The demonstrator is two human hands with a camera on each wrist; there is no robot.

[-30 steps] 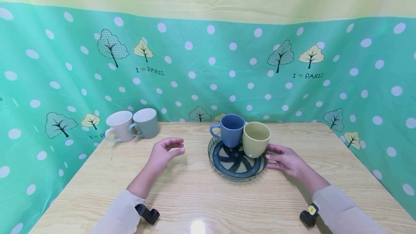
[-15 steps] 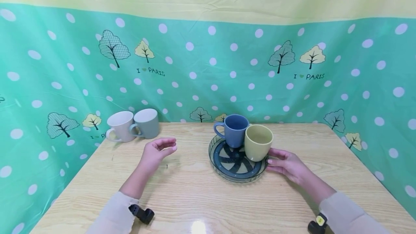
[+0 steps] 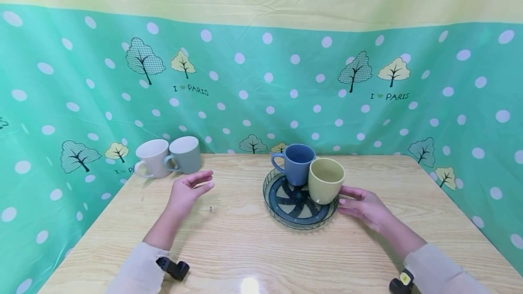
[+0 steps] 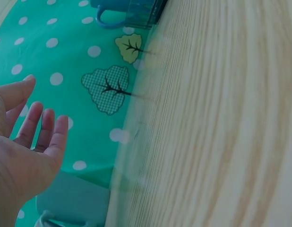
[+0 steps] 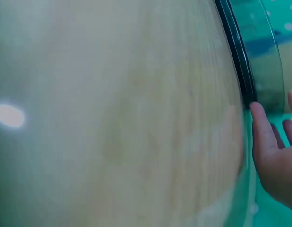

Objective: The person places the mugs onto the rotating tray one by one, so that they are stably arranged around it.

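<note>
- Pale wood-grain table (image 3: 253, 257), with a bright glare spot (image 3: 249, 285) at its near edge.
- Near left and near right, a pale left sleeve (image 3: 136, 271) and a pale right sleeve (image 3: 439, 269), each with a small black camera at the wrist.
- Right hand (image 3: 367, 208): fingers and thumb apart, tips touching the right side of the tray.
- Left hand (image 3: 184, 194): raised over the table's left half, well apart from the tray, thumb and loosely bent fingers apart.
- Round tray with a clear ribbed wall and dark spoked base (image 3: 300, 214), right of centre.
- Pale yellow ceramic mug (image 3: 326, 183), inside the tray on its right.
- Blue ceramic mug (image 3: 297, 167), also in the tray, farther back and left of the yellow one, handle leftward.
- Far left, a white handled mug (image 3: 153, 160) just beside a grey-green handled mug (image 3: 188, 158).
- Behind everything, green fabric curtain (image 3: 245, 80) with white dots and printed trees, yellow above.
</note>
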